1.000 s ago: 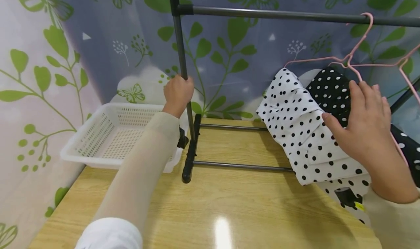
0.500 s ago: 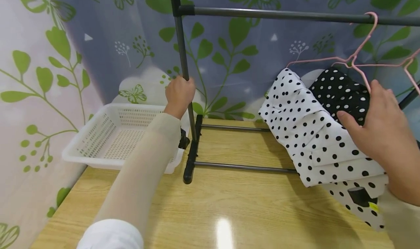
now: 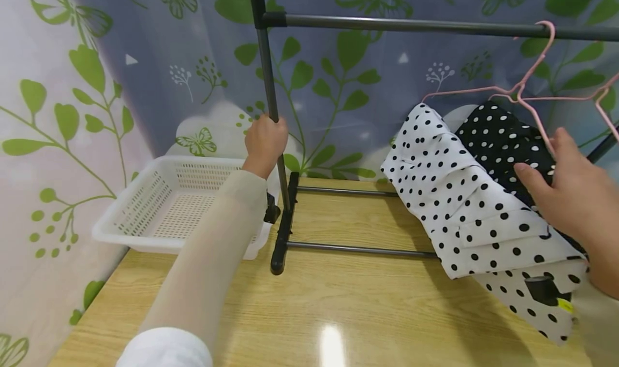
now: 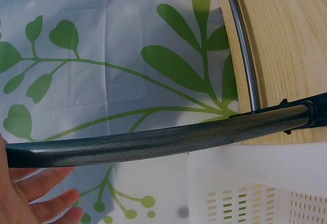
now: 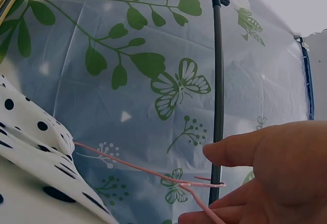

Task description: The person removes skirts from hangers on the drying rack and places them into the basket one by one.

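Note:
My left hand (image 3: 266, 145) grips the left upright pole (image 3: 268, 77) of a dark metal clothes rack; in the left wrist view its fingers (image 4: 51, 191) show below the pole. On the rack's top bar (image 3: 387, 23) a pink hanger (image 3: 524, 82) hangs by its hook. A white garment with black dots (image 3: 450, 195) drapes from the hanger's left arm, with black white-dotted cloth (image 3: 503, 136) beside it. My right hand (image 3: 575, 195) is at the hanger's sloping right arm, thumb and fingers (image 5: 232, 150) apart. The hanger's lower right part is hidden behind this hand.
A white perforated basket (image 3: 159, 238) stands left of the rack on the wooden table (image 3: 271, 313). Another pink hanger (image 3: 597, 95) is at the right edge. Two lower rods (image 3: 358, 247) join the rack's feet. A leaf-patterned curtain (image 3: 338, 125) hangs behind.
My right hand has moved right and a little down along the hanger's arm, and more black dotted cloth shows. The white garment's lower part has spread right. My left hand keeps its place.

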Demonstrator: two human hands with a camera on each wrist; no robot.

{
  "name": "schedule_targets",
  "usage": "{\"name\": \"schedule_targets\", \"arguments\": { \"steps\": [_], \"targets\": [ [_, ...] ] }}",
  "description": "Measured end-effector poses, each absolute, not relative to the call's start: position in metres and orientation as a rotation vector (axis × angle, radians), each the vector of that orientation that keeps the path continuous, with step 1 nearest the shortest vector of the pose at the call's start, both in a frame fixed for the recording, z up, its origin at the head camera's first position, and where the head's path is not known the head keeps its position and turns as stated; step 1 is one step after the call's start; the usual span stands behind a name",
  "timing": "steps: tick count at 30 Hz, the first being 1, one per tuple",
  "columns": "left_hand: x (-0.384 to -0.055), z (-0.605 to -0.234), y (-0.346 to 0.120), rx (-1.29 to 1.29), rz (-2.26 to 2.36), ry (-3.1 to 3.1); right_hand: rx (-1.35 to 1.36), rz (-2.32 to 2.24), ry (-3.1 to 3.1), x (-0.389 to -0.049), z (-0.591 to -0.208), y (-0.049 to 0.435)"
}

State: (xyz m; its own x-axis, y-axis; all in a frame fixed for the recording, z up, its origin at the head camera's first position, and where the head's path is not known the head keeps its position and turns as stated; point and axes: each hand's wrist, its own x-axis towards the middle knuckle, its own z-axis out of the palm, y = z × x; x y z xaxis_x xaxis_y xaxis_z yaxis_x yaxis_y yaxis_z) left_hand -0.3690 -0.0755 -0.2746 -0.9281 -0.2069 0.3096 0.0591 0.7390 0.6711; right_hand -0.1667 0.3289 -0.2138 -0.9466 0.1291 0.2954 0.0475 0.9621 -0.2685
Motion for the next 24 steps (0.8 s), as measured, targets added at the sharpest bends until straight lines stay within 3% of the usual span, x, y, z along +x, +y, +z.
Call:
{"name": "schedule_targets", "arguments": {
  "steps": [24],
  "targets": [
    [-0.369, -0.278, -0.076, 0.1, -1.044, -2.538, -0.129, 0.499, -2.754, -0.168, -0.233, 0.336]
  ]
}}
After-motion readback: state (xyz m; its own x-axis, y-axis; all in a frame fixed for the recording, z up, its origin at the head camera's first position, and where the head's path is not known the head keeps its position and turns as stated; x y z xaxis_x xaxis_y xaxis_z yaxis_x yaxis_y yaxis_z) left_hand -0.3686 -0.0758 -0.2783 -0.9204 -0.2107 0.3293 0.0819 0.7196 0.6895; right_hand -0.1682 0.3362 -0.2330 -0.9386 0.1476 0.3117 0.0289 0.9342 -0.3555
